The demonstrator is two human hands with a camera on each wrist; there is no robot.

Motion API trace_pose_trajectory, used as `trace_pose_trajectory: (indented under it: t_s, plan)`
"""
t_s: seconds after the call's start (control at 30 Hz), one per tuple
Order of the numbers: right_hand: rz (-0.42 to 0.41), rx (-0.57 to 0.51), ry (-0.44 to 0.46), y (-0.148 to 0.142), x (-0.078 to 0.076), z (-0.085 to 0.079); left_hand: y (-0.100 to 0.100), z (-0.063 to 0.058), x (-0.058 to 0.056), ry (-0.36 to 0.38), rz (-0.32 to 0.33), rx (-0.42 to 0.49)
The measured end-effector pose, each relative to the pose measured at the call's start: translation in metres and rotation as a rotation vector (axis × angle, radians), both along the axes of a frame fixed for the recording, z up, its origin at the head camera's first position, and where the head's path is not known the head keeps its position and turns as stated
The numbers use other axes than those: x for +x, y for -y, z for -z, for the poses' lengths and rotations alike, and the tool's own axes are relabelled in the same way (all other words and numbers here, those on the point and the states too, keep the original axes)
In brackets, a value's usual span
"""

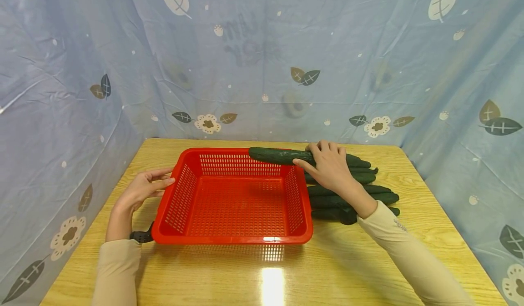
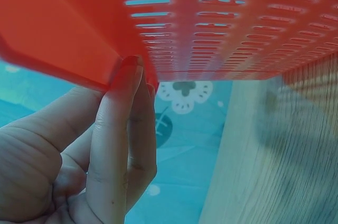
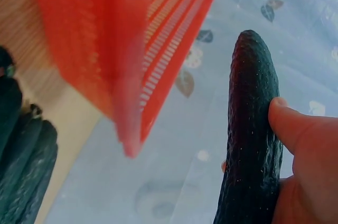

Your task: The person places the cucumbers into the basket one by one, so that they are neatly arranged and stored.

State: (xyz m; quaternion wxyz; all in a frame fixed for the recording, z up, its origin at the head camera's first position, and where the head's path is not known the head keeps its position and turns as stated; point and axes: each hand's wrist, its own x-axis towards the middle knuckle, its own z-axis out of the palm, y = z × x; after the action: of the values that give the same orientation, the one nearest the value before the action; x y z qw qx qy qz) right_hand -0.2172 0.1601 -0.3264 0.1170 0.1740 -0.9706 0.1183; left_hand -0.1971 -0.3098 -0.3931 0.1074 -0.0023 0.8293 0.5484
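A long dark green cucumber [image 1: 282,155] is gripped near its right end by my right hand [image 1: 330,166]; in the right wrist view the thumb presses along the side of the cucumber [image 3: 251,129]. Its free end hangs over the back right corner of a red plastic basket [image 1: 239,206] with slotted walls. My left hand [image 1: 145,188] pinches the basket's left rim, thumb on one side and fingers on the other, as the left wrist view shows at the rim [image 2: 63,71]. Nothing lies inside the basket.
Several more cucumbers [image 1: 352,201] lie on the wooden table [image 1: 229,283] to the right of the basket, partly hidden by my right arm. A blue patterned curtain [image 1: 262,69] surrounds the table at the back and sides.
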Motion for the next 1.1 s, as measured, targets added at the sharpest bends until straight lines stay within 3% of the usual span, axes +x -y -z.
trace_pose_trajectory:
  t_s: [0.6, 1.1]
  plan:
    - [-0.046, 0.087, 0.066, 0.074, -0.016, -0.010, 0.000, -0.001, 0.001, -0.001, 0.015, 0.004]
    - [-0.029, 0.133, 0.216, 0.131, -0.027, 0.006, 0.001, -0.001, 0.001, -0.002, 0.019, -0.003]
